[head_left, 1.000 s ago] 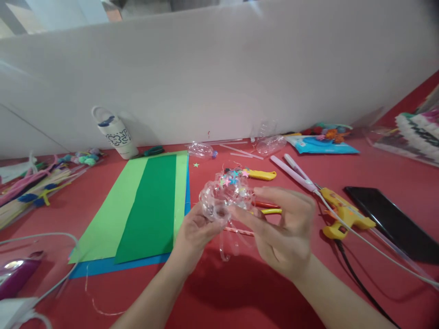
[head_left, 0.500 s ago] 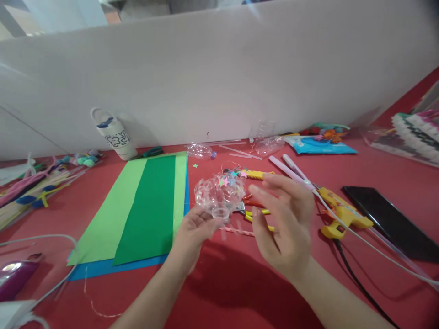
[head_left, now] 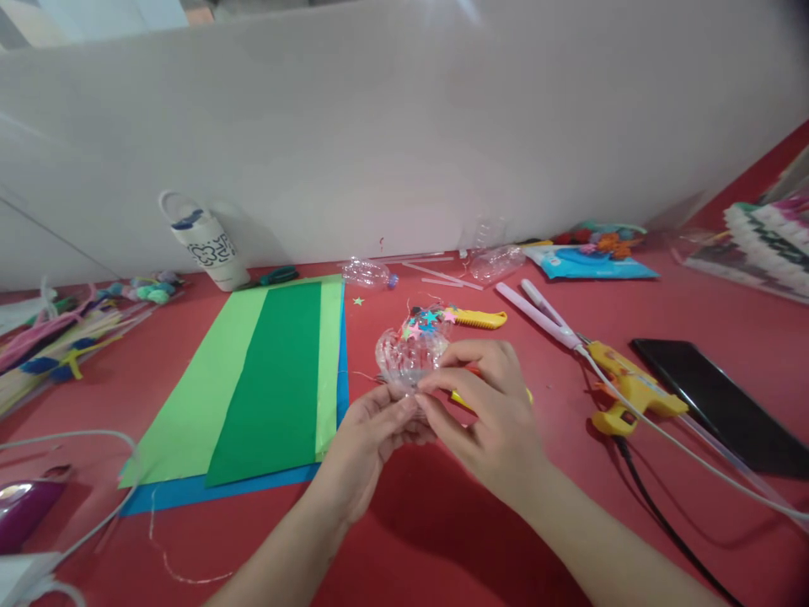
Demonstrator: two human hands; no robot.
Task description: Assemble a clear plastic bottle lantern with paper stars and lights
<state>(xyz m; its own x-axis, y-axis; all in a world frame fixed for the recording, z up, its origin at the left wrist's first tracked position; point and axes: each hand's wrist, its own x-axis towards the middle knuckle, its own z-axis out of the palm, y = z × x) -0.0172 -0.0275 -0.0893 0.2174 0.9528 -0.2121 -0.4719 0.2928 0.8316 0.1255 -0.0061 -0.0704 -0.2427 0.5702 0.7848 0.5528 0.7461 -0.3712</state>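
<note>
A clear cut plastic bottle piece (head_left: 404,358), its strips bulging outward, is held over the middle of the red table. My left hand (head_left: 372,430) is closed around its neck from below. At the same neck, the thumb and fingertips of my right hand (head_left: 486,405) are pinched on the clear plastic. Whether they hold something small there as well is hidden. Just behind the piece are coloured paper stars (head_left: 430,319) and a yellow cutter knife (head_left: 477,319). Pliers with yellow handles (head_left: 464,400) lie partly covered by my right hand.
Light and dark green sheets (head_left: 271,379) lie over blue ones at left. A white tumbler (head_left: 211,249) and a plastic bottle (head_left: 366,272) stand or lie near the wall. To the right are a pink flat iron (head_left: 537,316), yellow glue gun (head_left: 635,392), cables and a black phone (head_left: 720,405).
My right hand has moved left and down from open in the air to pinching at the neck of the bottle piece. My left hand has kept its hold, and the piece has tilted away.
</note>
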